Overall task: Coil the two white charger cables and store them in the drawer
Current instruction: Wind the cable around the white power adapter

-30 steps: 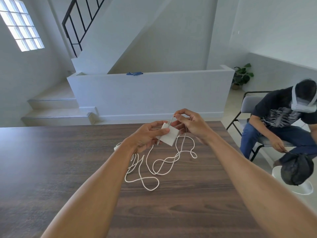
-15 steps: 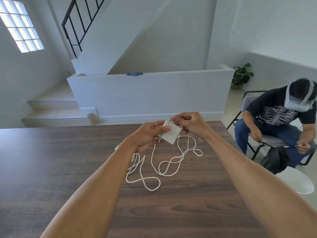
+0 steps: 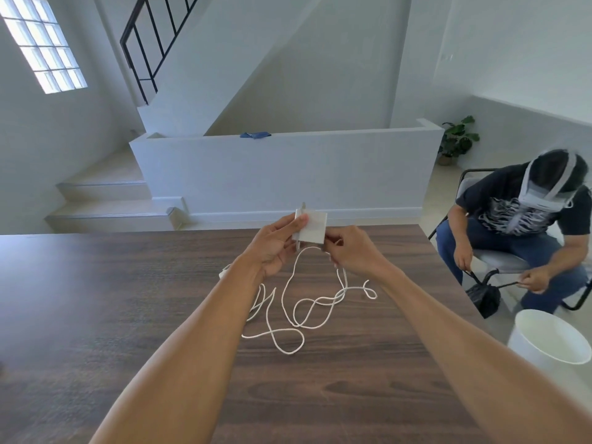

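My left hand (image 3: 272, 248) holds a white square charger brick (image 3: 312, 229) above the dark wooden table (image 3: 96, 299), thumb across its face. My right hand (image 3: 352, 251) pinches the white cable (image 3: 304, 302) right below the brick. From there the cable hangs down and lies in loose, tangled loops on the table between my forearms. A second white piece (image 3: 224, 272) peeks out behind my left wrist, mostly hidden. No drawer shows in the head view.
A seated person (image 3: 519, 225) with a headset works on a black bag at the right, beside the table. A white bucket (image 3: 551, 341) stands on the floor by the table's right edge. Stairs and a low white wall lie beyond the table.
Both hands have lifted the brick a little higher and turned it more upright. My right hand has slid from the brick's top to the cable under it.
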